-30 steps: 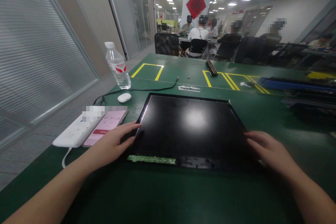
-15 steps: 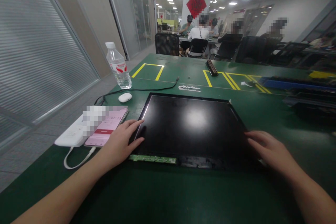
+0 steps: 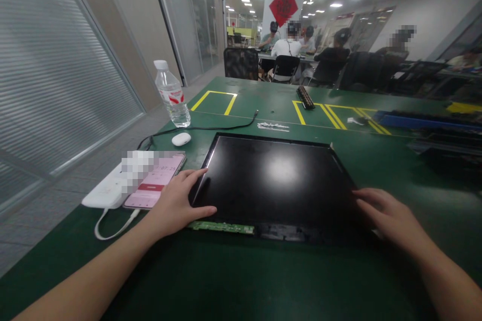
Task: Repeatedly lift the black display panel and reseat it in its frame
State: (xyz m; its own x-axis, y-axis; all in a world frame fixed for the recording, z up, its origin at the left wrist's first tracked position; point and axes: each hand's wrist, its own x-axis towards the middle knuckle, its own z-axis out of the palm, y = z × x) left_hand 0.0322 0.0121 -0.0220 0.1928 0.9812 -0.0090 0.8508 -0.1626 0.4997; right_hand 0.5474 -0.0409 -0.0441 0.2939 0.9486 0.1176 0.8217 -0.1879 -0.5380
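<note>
Between the spread left hand (image 3: 176, 203) and the right hand (image 3: 387, 213), whose grip I cannot tell, the LCD panel (image 3: 278, 185) looks stiff but fragile, best held by its side edges (image 3: 340, 162).

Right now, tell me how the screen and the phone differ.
The screen is much larger than the phone. The screen looks shiny black; the phone is lit up pink. The left hand touches the screen, while a white cable reaches the phone. Both lie face up on the table.
</note>
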